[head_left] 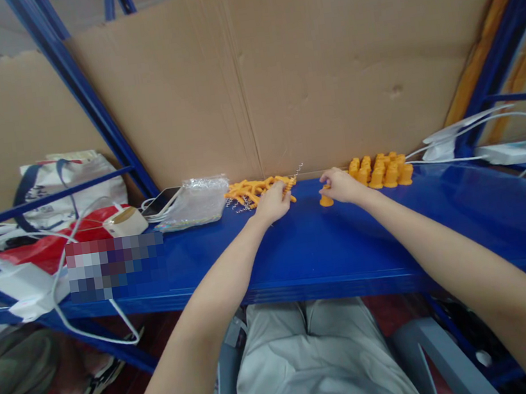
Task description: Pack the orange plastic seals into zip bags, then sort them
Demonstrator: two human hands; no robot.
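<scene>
My left hand (274, 204) is closed at the right end of a pile of orange curved pieces (248, 189). From its fingertips sticks an orange piece (289, 184), and a thin silvery spiral (299, 170) rises just past it. My right hand (342, 186) is pinched around the top of an orange bell-shaped piece (326, 201), whose wide base rests on or just above the blue tabletop. More silvery spirals (240, 208) lie among the pile. Right of my right hand, several orange bell-shaped pieces (380, 172) stand upright in close rows.
Left of the pile lie a clear plastic bag (198, 202) and a phone (163, 201). White chargers and cables (25, 286) crowd the left end of the blue table (309, 255). Cardboard (323, 66) walls off the back. At lower left, another person's leg (21, 364) shows.
</scene>
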